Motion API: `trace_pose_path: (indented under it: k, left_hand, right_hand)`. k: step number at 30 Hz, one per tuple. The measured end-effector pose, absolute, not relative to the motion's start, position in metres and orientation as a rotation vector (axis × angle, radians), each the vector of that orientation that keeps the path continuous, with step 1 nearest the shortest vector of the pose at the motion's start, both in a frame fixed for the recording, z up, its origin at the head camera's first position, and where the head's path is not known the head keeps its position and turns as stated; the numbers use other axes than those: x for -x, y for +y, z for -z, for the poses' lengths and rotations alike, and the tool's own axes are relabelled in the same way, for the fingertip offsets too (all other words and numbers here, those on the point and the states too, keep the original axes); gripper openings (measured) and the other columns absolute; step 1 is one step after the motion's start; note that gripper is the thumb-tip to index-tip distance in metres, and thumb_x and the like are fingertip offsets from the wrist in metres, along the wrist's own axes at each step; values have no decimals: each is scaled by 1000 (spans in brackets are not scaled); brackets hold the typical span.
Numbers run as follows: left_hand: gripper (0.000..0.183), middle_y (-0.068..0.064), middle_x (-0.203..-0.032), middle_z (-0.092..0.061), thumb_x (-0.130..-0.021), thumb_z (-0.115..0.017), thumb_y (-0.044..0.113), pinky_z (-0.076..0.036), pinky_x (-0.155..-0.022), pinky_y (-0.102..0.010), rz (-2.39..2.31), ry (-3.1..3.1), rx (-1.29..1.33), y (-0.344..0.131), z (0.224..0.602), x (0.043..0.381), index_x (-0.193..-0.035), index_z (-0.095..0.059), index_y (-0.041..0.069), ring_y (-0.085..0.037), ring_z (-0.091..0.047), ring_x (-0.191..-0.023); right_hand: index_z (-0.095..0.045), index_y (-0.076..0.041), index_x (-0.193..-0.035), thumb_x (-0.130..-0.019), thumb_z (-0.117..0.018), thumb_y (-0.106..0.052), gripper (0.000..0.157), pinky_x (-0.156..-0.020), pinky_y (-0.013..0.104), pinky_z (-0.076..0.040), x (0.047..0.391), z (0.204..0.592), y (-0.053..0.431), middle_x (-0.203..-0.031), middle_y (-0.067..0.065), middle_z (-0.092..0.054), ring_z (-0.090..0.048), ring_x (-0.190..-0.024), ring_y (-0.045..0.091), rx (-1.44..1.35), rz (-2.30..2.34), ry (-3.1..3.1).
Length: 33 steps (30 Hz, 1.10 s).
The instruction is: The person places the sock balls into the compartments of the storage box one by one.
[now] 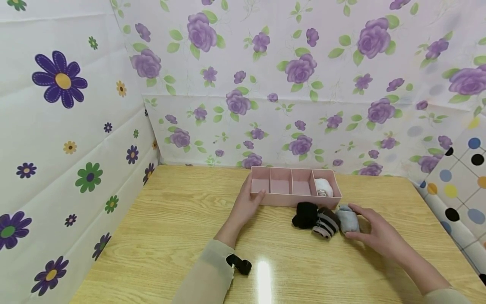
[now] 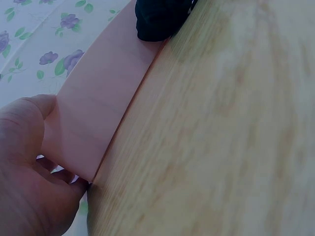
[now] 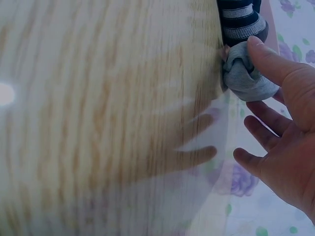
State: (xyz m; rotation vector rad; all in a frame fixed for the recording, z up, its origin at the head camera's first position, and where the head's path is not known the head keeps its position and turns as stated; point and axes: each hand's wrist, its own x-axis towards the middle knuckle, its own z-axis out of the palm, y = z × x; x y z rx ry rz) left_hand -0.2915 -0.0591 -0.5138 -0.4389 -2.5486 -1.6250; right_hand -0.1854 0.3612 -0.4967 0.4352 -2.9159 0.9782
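Note:
My left hand (image 1: 244,206) grips the left end of a pink divided box (image 1: 281,200), thumb over its front wall. In the right-most compartment lies a rolled white sock (image 1: 324,187); the other compartments show bare floors. My right hand (image 1: 381,234) pinches a rolled light grey sock (image 1: 347,220) between thumb and fingers, just in front of the box's right corner. The right wrist view shows the thumb on the grey sock (image 3: 243,73) with the other fingers spread. To its left lie a rolled striped sock (image 1: 326,223) and a rolled black sock (image 1: 305,214).
The wooden table (image 1: 182,236) runs back to a flowered cloth wall (image 1: 235,131). A second cloth (image 1: 76,139) lines the left side, and a dotted one (image 1: 461,198) the right. A black strap (image 1: 239,264) is on the left wrist.

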Motion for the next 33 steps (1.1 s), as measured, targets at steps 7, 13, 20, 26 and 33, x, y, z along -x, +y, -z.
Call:
trace_pose_path:
  k: [7, 13, 20, 26, 33]
  left_hand:
    - [87, -21, -182, -19, -113, -63, 41, -17, -134, -59, 1632, -2507, 468, -60, 528, 301, -178, -14, 9, -39, -20, -167]
    - [86, -22, -181, -21, -114, -61, 44, -18, -134, -61, 1647, -2479, 481, -61, 527, 298, -178, -14, 10, -41, -21, -166]
    - [84, -17, -183, -17, -115, -62, 33, -18, -135, -55, 1646, -2543, 438, -59, 517, 293, -179, -12, 11, -37, -17, -168]
    - [83, -14, -184, -15, -115, -61, 31, -17, -135, -52, 1618, -2580, 418, -59, 518, 294, -179, -10, 12, -33, -16, -168]
    - [84, -12, -184, -15, -115, -62, 30, -17, -135, -52, 1635, -2568, 426, -59, 518, 294, -179, -10, 12, -34, -16, -168]
  right_hand:
    - [-50, 1, -161, -93, -92, -34, 88, -109, 80, -41, 185, 497, 359, -159, 34, -51, -44, -145, 62, -401, -986, -2930]
    - [-52, 2, -160, -95, -91, -35, 84, -109, 78, -42, 184, 499, 359, -155, 33, -54, -47, -142, 60, -369, -989, -2935]
    - [-57, 4, -155, -94, -91, -29, 77, -102, 72, -53, 179, 499, 359, -145, 31, -62, -60, -130, 56, -359, -974, -2888]
    - [-58, 1, -155, -94, -92, -29, 75, -92, 52, -63, 174, 493, 358, -143, 26, -65, -66, -126, 48, -319, -986, -2854]
    - [-55, -3, -159, -97, -89, -33, 77, -89, 41, -61, 168, 482, 359, -149, 25, -62, -64, -129, 47, -263, -1024, -2866]
